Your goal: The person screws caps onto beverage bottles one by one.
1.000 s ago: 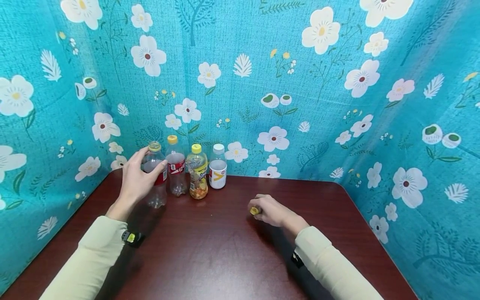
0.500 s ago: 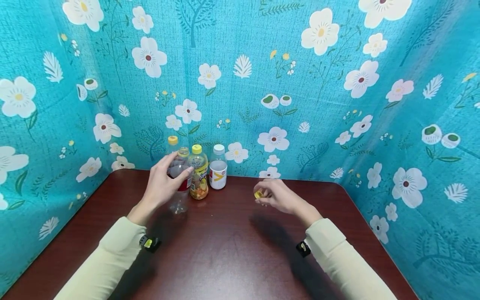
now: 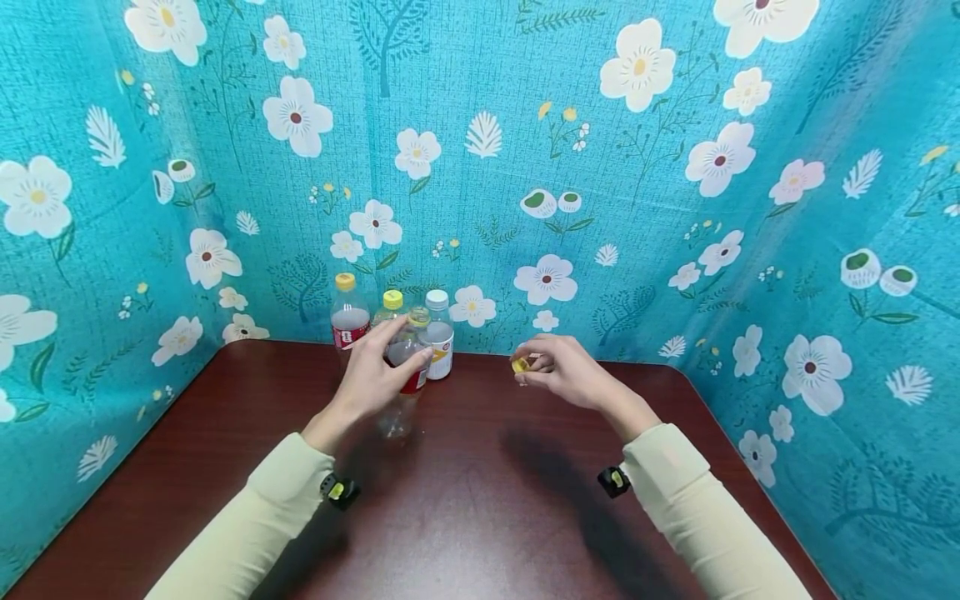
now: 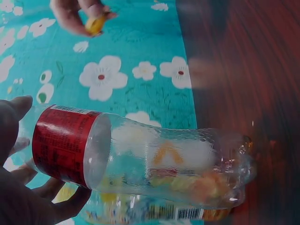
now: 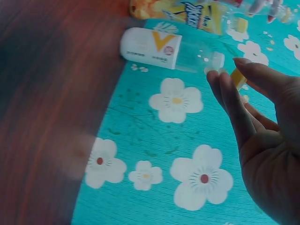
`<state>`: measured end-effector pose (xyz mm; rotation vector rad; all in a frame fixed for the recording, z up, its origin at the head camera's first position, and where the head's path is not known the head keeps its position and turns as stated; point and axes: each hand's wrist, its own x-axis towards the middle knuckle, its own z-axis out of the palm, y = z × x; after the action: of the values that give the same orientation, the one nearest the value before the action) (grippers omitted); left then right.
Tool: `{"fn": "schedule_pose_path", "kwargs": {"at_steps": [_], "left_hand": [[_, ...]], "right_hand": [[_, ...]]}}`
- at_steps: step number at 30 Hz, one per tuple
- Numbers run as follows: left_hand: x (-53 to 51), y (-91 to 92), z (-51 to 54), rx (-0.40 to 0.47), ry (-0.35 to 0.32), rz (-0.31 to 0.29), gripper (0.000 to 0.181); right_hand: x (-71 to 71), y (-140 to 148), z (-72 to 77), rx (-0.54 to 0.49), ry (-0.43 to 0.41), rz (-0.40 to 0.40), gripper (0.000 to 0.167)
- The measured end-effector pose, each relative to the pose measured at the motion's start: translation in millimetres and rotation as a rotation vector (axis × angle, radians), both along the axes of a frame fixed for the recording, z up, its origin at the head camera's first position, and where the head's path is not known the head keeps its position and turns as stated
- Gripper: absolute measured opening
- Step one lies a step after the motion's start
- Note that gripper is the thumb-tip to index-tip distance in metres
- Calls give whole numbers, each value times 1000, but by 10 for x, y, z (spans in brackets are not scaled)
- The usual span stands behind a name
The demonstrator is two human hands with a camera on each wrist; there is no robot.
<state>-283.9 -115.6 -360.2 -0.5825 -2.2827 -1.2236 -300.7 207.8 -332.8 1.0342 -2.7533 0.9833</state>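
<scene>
My left hand (image 3: 375,375) grips a clear plastic bottle (image 4: 154,154) with a red label (image 4: 65,143) around its upper part. That bottle has no cap on its neck in the head view and stands upright or nearly so; whether its base touches the table I cannot tell. In my right hand (image 3: 566,371) a yellow bottle cap (image 5: 238,79) is pinched between thumb and fingertips, above the table and to the right of the bottle. Behind the gripped bottle are a yellow-capped bottle with a yellow label (image 5: 197,14) and a white-capped bottle (image 5: 152,48), both partly covered in the head view.
A red-labelled bottle (image 3: 349,321) with an orange-yellow cap stands at the back left, partly behind my left hand. The dark wooden table (image 3: 465,500) runs back to a blue floral curtain (image 3: 480,217), which also closes off both sides.
My left hand has carried the uncapped bottle rightward from the far left, past the other bottles. My right hand has risen from the table and moved slightly farther back with the yellow cap.
</scene>
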Motion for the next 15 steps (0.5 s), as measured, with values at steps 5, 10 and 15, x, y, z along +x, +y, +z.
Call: {"fn": "schedule_pose_path", "kwargs": {"at_steps": [5, 10, 15], "left_hand": [[-12, 173, -41, 21, -13, -58, 61], [-19, 320, -72, 5, -19, -95, 61], [-9, 439, -82, -24, -38, -123, 61]], "right_hand": [[15, -22, 177, -20, 24, 11, 24], [44, -94, 394, -12, 71, 40, 27], [67, -202, 645, -1, 84, 82, 28]]}}
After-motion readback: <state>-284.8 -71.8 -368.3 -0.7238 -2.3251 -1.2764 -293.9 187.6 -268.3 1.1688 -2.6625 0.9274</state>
